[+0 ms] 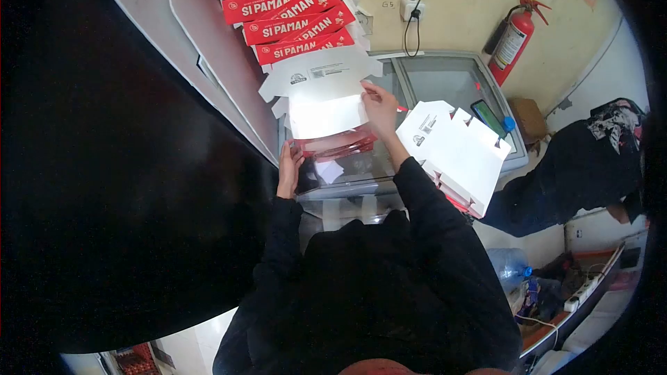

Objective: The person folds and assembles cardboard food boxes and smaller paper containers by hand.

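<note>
from where i stand, the glass-topped freezer (438, 73) spans the middle of the frame, with another person in dark clothes (577, 173) at the right. a row of overlapping red cartons (295, 10) marked "si paman" runs down from the top, left of centre, and a pile of pale flat cartons (462, 149) lies right of centre. between them, an open carton (323, 90) shows its white inside, just above the middle. a red fire extinguisher (513, 45) hangs at the upper right. the right hand (381, 110) has its thumb and fingertips pinching the open carton's right edge; the left hand (290, 163) curls by its lower left corner, though i cannot tell how firmly it grips. smaller again, a phone (488, 118) lies right of the right hand, a blue cap (509, 123) just beside it
</note>
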Motion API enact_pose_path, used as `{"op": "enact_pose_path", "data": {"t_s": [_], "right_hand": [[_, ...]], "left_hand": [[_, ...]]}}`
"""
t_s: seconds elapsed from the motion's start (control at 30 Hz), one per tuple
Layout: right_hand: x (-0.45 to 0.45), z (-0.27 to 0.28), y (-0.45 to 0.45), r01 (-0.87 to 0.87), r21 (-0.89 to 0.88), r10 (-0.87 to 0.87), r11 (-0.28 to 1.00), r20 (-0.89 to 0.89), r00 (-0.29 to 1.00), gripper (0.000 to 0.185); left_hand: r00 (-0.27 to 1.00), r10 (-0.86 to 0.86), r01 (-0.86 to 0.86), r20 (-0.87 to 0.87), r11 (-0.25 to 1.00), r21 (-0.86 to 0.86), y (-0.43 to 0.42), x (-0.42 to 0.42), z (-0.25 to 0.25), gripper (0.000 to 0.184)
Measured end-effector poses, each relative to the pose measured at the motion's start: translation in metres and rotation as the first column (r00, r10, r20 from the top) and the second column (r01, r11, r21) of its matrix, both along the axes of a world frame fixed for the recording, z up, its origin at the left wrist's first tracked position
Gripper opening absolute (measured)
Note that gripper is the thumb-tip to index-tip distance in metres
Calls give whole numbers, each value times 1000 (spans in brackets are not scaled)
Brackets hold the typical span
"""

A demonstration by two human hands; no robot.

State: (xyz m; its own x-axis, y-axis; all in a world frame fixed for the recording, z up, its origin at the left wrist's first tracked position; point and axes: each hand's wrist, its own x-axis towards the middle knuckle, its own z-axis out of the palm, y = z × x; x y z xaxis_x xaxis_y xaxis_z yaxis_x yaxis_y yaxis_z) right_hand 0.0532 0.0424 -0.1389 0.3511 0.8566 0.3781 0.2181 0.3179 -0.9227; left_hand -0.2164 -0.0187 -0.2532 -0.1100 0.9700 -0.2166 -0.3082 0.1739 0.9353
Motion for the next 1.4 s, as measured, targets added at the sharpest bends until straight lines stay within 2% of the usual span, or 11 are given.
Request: {"op": "enact_pose_path", "data": {"t_s": [0.17,0.37,0.57,0.73,0.87,0.97,1.07,1.13,1.2,1.3,1.4], "right_hand": [[4,0,1,-13,107,1,994,110,994,21],[2,-47,-2,248,-90,-236,965,128,963,32],[16,-81,3,-128,-246,141,961,37,989,45],[23,-76,-9,-158,-299,139,941,-86,987,46],[65,-58,-45,-12,-195,16,981,20,1000,43],[118,-47,-96,134,-184,-155,974,-108,982,39],[194,-57,-152,341,-296,-375,892,-64,925,44],[235,-58,-181,546,-248,-552,800,50,832,34],[261,-55,-205,645,-244,-637,724,123,761,28],[270,-36,-243,583,-344,-551,736,196,811,25],[273,-44,-277,460,-437,-399,773,229,888,26]], "left_hand": [[1000,6,-7,20,998,57,-2,7,12,61],[995,33,-26,-96,997,75,0,26,27,58],[971,-135,176,-198,962,208,-1,41,40,55],[918,-40,106,-395,984,146,2,37,30,59],[604,448,-133,-659,872,471,-19,53,50,52],[629,563,-132,-535,756,641,-51,114,95,38],[725,203,417,-659,632,653,-60,193,92,28],[564,-222,806,-796,356,472,-65,251,87,37],[429,-112,902,-896,101,420,-70,298,85,49],[215,-90,976,-972,39,213,-57,333,15,48],[-117,-227,992,-967,20,-124,-46,338,64,45]]}}
